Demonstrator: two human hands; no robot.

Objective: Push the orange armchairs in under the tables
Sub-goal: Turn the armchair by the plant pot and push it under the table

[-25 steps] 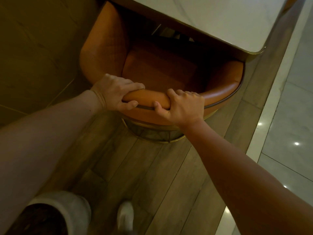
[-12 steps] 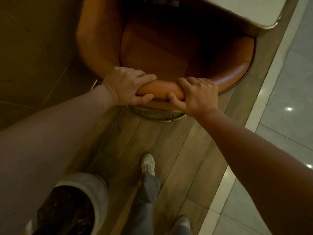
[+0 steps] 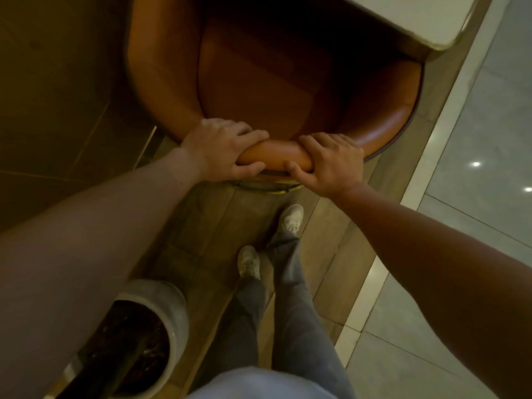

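An orange leather armchair with a curved back stands in front of me on a gold ring base. Its front part lies in shadow below the pale table top at the upper right. My left hand grips the top of the backrest left of centre, fingers over the rim and thumb underneath. My right hand grips the same rim just to the right, with a short stretch of rim between the two hands.
A grey round planter filled with dark soil stands on the wooden floor at the lower left, close to my legs. A brown wall panel runs along the left. A pale stone strip and grey tiles border the wood on the right.
The armchair has slid further in under the table, and less of the table top shows. I have stepped forward, so my feet and legs are now in view. Both hands keep their grip.
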